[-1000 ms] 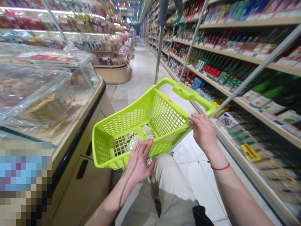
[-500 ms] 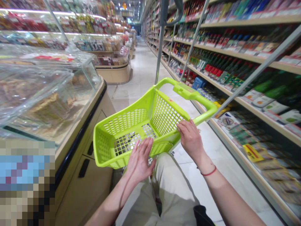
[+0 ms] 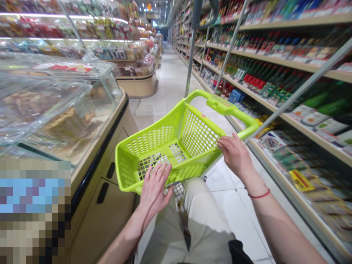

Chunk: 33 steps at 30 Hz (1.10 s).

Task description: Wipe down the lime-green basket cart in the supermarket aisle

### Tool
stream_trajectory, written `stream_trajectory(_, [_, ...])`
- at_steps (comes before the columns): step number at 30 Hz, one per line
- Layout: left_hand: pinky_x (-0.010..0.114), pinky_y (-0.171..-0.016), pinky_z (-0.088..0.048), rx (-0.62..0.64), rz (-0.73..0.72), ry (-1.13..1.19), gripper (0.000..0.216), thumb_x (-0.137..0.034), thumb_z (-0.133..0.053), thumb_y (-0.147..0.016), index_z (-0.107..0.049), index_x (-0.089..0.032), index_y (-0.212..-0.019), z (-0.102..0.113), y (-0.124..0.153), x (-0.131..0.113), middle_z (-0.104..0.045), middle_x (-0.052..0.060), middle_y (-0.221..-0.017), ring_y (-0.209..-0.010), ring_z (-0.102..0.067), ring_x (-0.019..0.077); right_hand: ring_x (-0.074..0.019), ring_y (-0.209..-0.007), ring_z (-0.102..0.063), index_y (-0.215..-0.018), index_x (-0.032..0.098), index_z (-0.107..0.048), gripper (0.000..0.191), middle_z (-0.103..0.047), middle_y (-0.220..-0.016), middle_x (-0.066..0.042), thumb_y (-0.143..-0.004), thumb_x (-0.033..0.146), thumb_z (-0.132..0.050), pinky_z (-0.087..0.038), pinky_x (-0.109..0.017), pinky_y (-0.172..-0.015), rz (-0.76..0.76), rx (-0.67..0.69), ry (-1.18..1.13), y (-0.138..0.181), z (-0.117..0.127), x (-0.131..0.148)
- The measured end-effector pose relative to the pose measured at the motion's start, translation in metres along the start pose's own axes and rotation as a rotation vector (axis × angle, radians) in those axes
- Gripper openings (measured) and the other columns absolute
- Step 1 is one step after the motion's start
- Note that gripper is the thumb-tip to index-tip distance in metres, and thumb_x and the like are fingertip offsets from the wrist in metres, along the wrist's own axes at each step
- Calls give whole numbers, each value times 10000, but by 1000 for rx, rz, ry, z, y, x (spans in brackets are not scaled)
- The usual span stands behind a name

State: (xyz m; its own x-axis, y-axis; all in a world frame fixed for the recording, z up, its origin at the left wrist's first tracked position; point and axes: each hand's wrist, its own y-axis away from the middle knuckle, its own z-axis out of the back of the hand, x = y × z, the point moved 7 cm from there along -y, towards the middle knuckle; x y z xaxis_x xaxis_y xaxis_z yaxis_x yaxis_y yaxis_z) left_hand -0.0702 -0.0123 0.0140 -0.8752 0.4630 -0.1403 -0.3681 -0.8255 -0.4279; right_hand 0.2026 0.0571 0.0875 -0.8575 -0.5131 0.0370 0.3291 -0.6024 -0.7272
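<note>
A lime-green shopping cart (image 3: pixel 162 146) with a lattice-sided basket stands aslant in front of my knees, and nothing lies in the basket. My left hand (image 3: pixel 156 183) rests with loosely spread fingers over the near rim, its thumb apart and below. Near the cart's handle (image 3: pixel 222 106), my right hand (image 3: pixel 238 154) touches the near corner of the rim with slightly bent fingertips. That hand is not wrapped round the bar. A red string circles my right wrist. The undersides of the right fingers are hidden.
A glass display case (image 3: pixel 68 121) with wrapped food stands close on the left. Tall shelves (image 3: pixel 291 106) of bottles and packets line the right side, with grey metal poles (image 3: pixel 302 88) in front. A tiled aisle (image 3: pixel 170 73) runs ahead.
My right hand has slid right along the cart's corner, and my left hand has shifted left along the rim. The whole scene sits slightly farther right in view.
</note>
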Motion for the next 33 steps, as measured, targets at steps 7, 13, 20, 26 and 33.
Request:
stream_trajectory(7, [453,-1218,-147,5,-3,45,648,-351,-534,-875,-364,-203,-1483,-1,-1,-1,-560,62,-1420,-1374,-440,251,-214,-956,-634,-1023,168,-636,173,-693,-968,-82,-953,142,-479,-419,-503,-1107,16,18,41,2,-18,32])
stream_trajectory(13, [452,-1217,-147,12,7,69,635,-348,-539,-875,-377,-213,-1474,-2,-1,2,-577,59,-1396,-1362,-452,250,-207,-923,-630,-1019,162,-639,186,-695,-947,-81,-962,141,-464,-413,-485,-1106,63,112,-41,3,-39,77])
stream_trajectory(20, [450,-1214,-156,7,8,77,628,-334,-540,-875,-377,-231,-1473,-1,1,7,-592,52,-1378,-1361,-454,246,-208,-1027,-647,-1049,179,-645,187,-712,-1034,-78,-965,154,-480,-392,-495,-1115,105,102,3,0,-16,37])
stream_trajectory(26, [455,-1219,-157,-3,2,63,630,-331,-531,-879,-367,-227,-1478,0,0,7,-594,52,-1375,-1363,-450,250,-241,-1131,-629,-1070,192,-657,210,-709,-1058,-82,-962,180,-477,-411,-532,-1098,56,51,22,1,-6,6])
stream_trajectory(33, [459,-1220,-161,-1,8,72,638,-340,-550,-867,-375,-234,-1472,2,1,9,-597,49,-1369,-1357,-457,248,-221,-1021,-615,-1059,162,-654,231,-686,-1014,-99,-956,127,-451,-392,-490,-1119,24,86,51,2,-28,48])
